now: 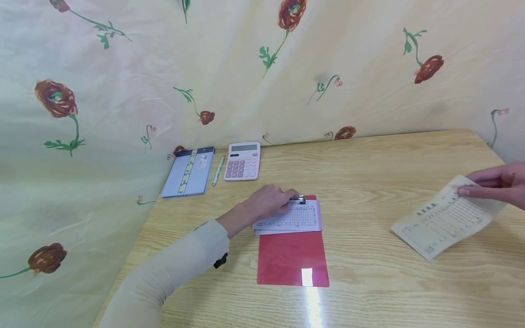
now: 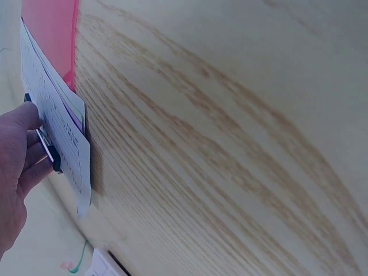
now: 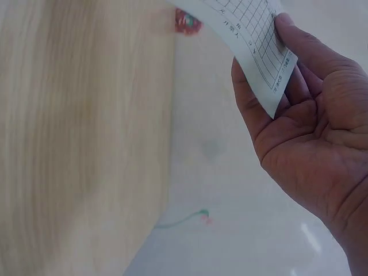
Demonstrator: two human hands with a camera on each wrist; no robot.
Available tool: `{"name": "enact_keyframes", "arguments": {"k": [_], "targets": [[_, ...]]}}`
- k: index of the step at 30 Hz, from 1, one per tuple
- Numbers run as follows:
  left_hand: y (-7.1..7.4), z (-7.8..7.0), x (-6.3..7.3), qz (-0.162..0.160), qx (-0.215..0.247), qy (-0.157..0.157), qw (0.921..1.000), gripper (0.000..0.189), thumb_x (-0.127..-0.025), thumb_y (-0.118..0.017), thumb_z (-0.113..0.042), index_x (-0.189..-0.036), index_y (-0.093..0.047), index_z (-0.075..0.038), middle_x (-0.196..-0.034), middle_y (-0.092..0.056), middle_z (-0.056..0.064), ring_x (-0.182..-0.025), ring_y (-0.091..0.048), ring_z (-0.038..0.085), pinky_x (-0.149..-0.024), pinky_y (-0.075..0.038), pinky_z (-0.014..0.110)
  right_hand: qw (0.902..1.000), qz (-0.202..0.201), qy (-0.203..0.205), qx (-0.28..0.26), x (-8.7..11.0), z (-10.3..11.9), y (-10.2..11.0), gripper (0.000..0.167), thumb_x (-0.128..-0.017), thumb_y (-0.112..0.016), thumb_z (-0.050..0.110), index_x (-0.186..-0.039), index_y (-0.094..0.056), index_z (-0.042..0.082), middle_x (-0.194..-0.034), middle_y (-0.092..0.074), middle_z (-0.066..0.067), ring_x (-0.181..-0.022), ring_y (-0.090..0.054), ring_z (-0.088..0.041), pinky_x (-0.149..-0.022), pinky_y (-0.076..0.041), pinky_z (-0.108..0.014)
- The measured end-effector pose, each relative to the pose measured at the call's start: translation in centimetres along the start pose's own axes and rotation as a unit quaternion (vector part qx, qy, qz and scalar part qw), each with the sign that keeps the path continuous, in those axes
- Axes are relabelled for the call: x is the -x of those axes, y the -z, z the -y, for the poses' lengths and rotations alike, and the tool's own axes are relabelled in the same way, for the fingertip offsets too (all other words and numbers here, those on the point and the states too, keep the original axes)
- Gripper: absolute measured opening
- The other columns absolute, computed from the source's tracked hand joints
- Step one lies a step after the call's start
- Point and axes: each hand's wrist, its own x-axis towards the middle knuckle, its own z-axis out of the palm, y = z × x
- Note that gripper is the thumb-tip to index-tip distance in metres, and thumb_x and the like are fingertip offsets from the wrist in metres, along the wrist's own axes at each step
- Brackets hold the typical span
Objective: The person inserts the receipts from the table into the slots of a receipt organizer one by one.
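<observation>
A red clipboard (image 1: pixel 292 259) lies on the table with several printed forms (image 1: pixel 293 218) under its metal clip (image 1: pixel 299 199). My left hand (image 1: pixel 268 202) holds the clip, thumb on one side and fingers on the other, as the left wrist view also shows for this hand (image 2: pixel 17 155). To the right, my right hand (image 1: pixel 498 182) pinches a loose printed form (image 1: pixel 443 218) near its far corner, between thumb and fingers. In the right wrist view, a gridded corner of that form (image 3: pixel 259 46) sits between the thumb and fingers of the hand (image 3: pixel 322 109).
A pink calculator (image 1: pixel 243 161), a pen (image 1: pixel 218 171) and a blue-grey booklet (image 1: pixel 189 172) with a patterned strip lie at the back left of the wooden table (image 1: pixel 348 173). Behind it hangs a flowered cloth (image 1: pixel 229 68).
</observation>
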Motion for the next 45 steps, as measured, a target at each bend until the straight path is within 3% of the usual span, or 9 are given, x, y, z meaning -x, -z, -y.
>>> {"name": "enact_keyframes", "arguments": {"k": [2,7,11,15,17,23,27,35,45], "targets": [[0.0,0.0,0.0,0.000,-0.001,-0.002,1.0000,0.038,-0.106,-0.064,-0.018,-0.143,-0.063,-0.014,-0.061,-0.053,-0.006,-0.045,-0.037,0.004,-0.048,-0.027,0.017,0.9994,0.022,0.023,0.016,-0.2,2.1,-0.1,0.022,-0.103,-0.070,0.005,-0.114,-0.074,-0.013,-0.084,-0.080,-0.005,-0.069,-0.075,-0.015,-0.061,-0.058,-0.028],[-0.1,0.0,-0.1,-0.006,-0.004,-0.008,0.9999,0.037,-0.106,-0.064,-0.018,-0.142,-0.064,-0.014,-0.061,-0.053,-0.006,-0.045,-0.037,0.004,-0.047,-0.026,0.016,0.9886,0.105,0.107,0.013,-0.9,5.8,0.0,0.016,-0.105,-0.065,0.005,-0.113,-0.079,0.001,-0.092,-0.080,0.000,-0.075,-0.074,-0.016,-0.065,-0.056,-0.027],[0.0,-0.1,-0.1,-0.003,0.001,-0.005,1.0000,0.037,-0.106,-0.064,-0.018,-0.142,-0.064,-0.014,-0.061,-0.053,-0.006,-0.044,-0.038,0.004,-0.047,-0.027,0.017,0.9683,0.160,0.192,-0.003,-1.0,9.2,-0.5,0.021,-0.106,-0.063,0.002,-0.109,-0.080,0.013,-0.092,-0.077,0.000,-0.079,-0.068,-0.013,-0.068,-0.051,-0.023],[0.0,-0.2,-0.2,-0.001,0.001,-0.002,1.0000,0.037,-0.106,-0.064,-0.019,-0.143,-0.063,-0.013,-0.062,-0.054,-0.006,-0.044,-0.039,0.004,-0.046,-0.026,0.017,0.9474,0.191,0.249,-0.060,-0.8,12.0,-1.0,0.028,-0.106,-0.058,-0.004,-0.118,-0.079,0.009,-0.103,-0.078,-0.008,-0.088,-0.070,-0.018,-0.074,-0.054,-0.025],[0.0,-0.2,-0.3,-0.004,-0.006,-0.005,1.0000,0.037,-0.107,-0.064,-0.019,-0.143,-0.064,-0.013,-0.061,-0.053,-0.006,-0.044,-0.038,0.004,-0.046,-0.026,0.017,0.9498,0.190,0.232,-0.087,-0.8,13.0,-1.3,0.028,-0.108,-0.055,-0.002,-0.123,-0.078,0.005,-0.110,-0.079,-0.012,-0.091,-0.074,-0.022,-0.077,-0.058,-0.029],[-0.1,-0.2,-0.4,-0.008,-0.018,-0.010,0.9998,0.037,-0.104,-0.067,-0.017,-0.141,-0.066,-0.013,-0.060,-0.053,-0.006,-0.044,-0.037,0.003,-0.047,-0.025,0.016,0.9845,0.114,0.075,-0.110,-1.6,14.0,-3.7,0.034,-0.110,-0.062,0.026,-0.132,-0.074,0.002,-0.106,-0.080,-0.008,-0.086,-0.077,-0.026,-0.080,-0.054,-0.025],[-0.1,-0.2,-0.3,-0.009,-0.016,-0.010,0.9998,0.037,-0.104,-0.068,-0.017,-0.140,-0.066,-0.013,-0.060,-0.053,-0.007,-0.044,-0.038,0.003,-0.047,-0.026,0.016,0.9890,0.084,0.034,-0.117,-2.3,13.3,-6.7,0.048,-0.109,-0.064,0.028,-0.141,-0.064,-0.008,-0.106,-0.080,-0.009,-0.084,-0.076,-0.017,-0.075,-0.056,-0.027],[-0.1,-0.2,-0.2,-0.004,-0.011,-0.008,0.9999,0.037,-0.106,-0.065,-0.018,-0.143,-0.064,-0.013,-0.060,-0.052,-0.006,-0.044,-0.037,0.004,-0.047,-0.026,0.017,0.9715,0.075,-0.010,-0.225,-2.4,13.0,-12.3,0.051,-0.111,-0.059,0.021,-0.144,-0.052,-0.018,-0.108,-0.077,-0.014,-0.083,-0.074,-0.016,-0.070,-0.064,-0.039],[-0.3,0.0,-0.3,-0.017,-0.023,-0.013,0.9995,0.033,-0.105,-0.066,-0.017,-0.138,-0.067,-0.013,-0.060,-0.053,-0.005,-0.046,-0.038,0.004,-0.048,-0.026,0.017,0.9563,0.079,-0.010,-0.281,-2.5,14.9,-14.1,0.054,-0.110,-0.062,0.025,-0.146,-0.053,-0.014,-0.113,-0.073,-0.010,-0.086,-0.071,-0.018,-0.074,-0.063,-0.037]]}}
